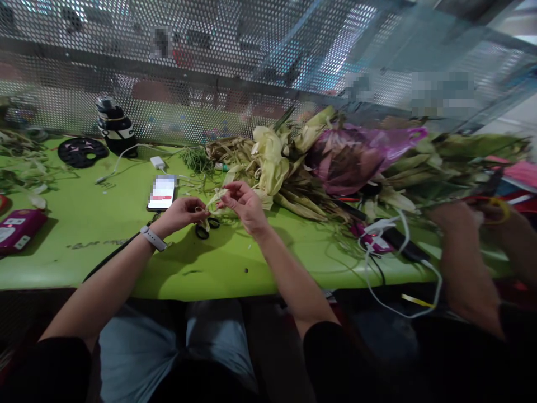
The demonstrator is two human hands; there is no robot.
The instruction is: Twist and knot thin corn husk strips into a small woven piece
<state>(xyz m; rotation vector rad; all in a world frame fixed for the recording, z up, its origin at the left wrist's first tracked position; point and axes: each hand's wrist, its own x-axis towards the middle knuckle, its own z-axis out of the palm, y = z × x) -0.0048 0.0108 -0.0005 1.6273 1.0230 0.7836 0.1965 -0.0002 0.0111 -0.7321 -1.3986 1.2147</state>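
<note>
Black sleeves below scissors | I see left grip and right grip pinching pale husk strip above scissors | phone left of scissors

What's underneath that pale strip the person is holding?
Two black loops, probably scissor handles, show on the green table below the pale strip. Whatever the loops join to can't be made out: the strip and the left hand seem to cover it.

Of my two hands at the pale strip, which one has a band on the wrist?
The left hand: a pale wristband circles its wrist; the right hand wears none.
</note>
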